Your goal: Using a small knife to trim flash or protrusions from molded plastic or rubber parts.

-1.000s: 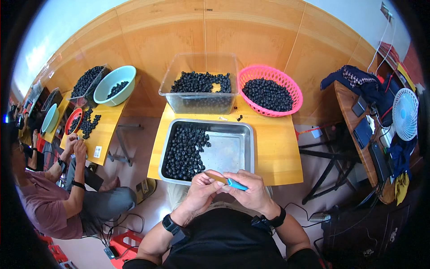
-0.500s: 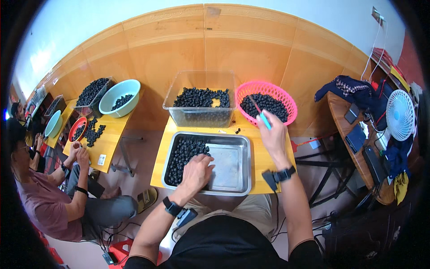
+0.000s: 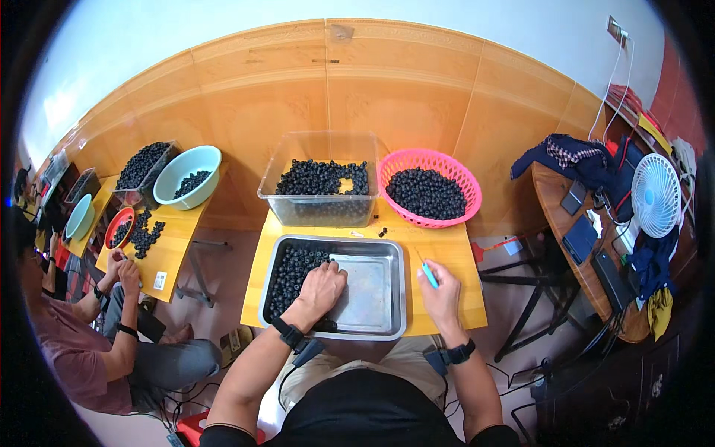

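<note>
A metal tray [image 3: 372,283] lies on the yellow table in front of me, its left part heaped with small black ring-like pieces [image 3: 287,279]. Over the inner edge of that heap is my left hand [image 3: 322,289], its fingers curled down and closed together. Whatever they pinch is hidden. To the right of the tray, my right hand [image 3: 442,294] grips a thin-tipped tool with a turquoise handle [image 3: 430,275], the tip pointing up and away from me.
Behind the tray stand a clear plastic bin [image 3: 316,212] and a pink basket [image 3: 474,200], both holding black pieces. A few loose pieces [image 3: 383,232] lie between them and the tray. A person [image 3: 89,350] works at the left table. A white fan [image 3: 655,195] stands at right.
My right hand has come down from the pink basket with the tool to the table beside the tray. My left hand has curled its fingers over the pieces.
</note>
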A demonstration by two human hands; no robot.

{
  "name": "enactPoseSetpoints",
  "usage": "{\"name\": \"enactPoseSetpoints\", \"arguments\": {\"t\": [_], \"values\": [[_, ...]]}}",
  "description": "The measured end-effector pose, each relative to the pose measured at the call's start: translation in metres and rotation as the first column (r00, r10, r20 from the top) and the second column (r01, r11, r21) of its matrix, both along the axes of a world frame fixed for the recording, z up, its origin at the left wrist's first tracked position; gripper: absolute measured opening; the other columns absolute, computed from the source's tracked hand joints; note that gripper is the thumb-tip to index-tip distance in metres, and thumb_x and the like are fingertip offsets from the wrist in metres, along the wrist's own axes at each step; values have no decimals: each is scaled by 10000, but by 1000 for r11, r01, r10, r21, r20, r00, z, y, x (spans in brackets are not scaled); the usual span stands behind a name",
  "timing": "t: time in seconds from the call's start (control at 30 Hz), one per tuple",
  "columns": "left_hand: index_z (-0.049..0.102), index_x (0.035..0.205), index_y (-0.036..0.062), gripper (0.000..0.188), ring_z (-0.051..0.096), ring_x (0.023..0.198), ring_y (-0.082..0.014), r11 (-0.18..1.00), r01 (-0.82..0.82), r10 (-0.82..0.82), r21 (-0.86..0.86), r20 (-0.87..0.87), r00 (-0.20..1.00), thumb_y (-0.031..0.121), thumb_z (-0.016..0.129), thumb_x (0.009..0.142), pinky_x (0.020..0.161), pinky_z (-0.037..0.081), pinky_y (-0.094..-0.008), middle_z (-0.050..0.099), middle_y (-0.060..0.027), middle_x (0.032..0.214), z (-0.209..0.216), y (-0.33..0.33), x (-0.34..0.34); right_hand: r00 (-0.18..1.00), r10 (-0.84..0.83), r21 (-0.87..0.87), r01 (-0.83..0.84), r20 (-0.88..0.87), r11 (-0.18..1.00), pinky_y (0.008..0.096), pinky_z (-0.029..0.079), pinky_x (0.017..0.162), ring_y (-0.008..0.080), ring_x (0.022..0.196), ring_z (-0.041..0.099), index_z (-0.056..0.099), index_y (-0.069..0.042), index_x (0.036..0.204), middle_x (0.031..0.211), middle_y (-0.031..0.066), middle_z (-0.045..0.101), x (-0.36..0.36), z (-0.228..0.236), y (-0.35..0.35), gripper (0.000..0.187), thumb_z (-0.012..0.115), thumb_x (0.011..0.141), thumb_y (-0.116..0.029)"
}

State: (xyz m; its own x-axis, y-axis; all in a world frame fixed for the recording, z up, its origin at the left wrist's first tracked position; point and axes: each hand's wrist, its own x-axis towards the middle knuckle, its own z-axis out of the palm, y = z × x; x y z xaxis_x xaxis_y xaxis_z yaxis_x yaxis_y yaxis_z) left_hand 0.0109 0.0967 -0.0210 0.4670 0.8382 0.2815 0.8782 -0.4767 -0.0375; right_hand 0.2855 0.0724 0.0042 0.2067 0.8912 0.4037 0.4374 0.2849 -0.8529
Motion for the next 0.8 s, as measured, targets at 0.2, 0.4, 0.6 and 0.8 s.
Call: {"name": "enactPoseSetpoints", "arguments": {"t": [0.2, 0.4, 0.6, 0.8], "values": [[698, 931, 11, 124, 685, 870, -321, 997, 64, -46, -53, 292, 955, 47, 622, 840, 741, 577, -423, 672, -145, 917, 28, -24, 1, 989, 107, -24, -110, -102, 994, 276, 530, 681, 129, 747, 663, 687, 67, 1141, 844, 118, 724, -16, -4, -35, 319, 748, 886, -113], [706, 976, -21, 97, 706, 745, -178, 825, 278, 418, -491, 863, 285, 60, 714, 925, 685, 569, -284, 715, -80, 866, 35, -47, 2, 952, 255, -56, -268, -171, 962, 244, 498, 651, 79, 724, 609, 698, 45, 1122, 794, 56, 684, -47, 11, -47, 287, 751, 891, -117], [686, 1030, 11, 127, 713, 791, -133, 714, 574, 618, -401, 746, -247, 87, 723, 935, 718, 617, -252, 720, -62, 911, 31, -73, 8, 865, 452, -28, -468, -220, 883, 249, 508, 690, 73, 778, 605, 693, 41, 1149, 854, 59, 699, -78, 23, -51, 331, 762, 903, -171], [669, 1064, 21, 115, 718, 871, -152, 669, 702, 656, -243, 638, -404, 69, 677, 960, 816, 634, -313, 721, -86, 967, 33, -88, 12, 803, 511, -73, -555, -308, 828, 248, 525, 725, 83, 834, 641, 697, 43, 1136, 901, 73, 730, -85, 20, -55, 320, 739, 935, -203]]}}
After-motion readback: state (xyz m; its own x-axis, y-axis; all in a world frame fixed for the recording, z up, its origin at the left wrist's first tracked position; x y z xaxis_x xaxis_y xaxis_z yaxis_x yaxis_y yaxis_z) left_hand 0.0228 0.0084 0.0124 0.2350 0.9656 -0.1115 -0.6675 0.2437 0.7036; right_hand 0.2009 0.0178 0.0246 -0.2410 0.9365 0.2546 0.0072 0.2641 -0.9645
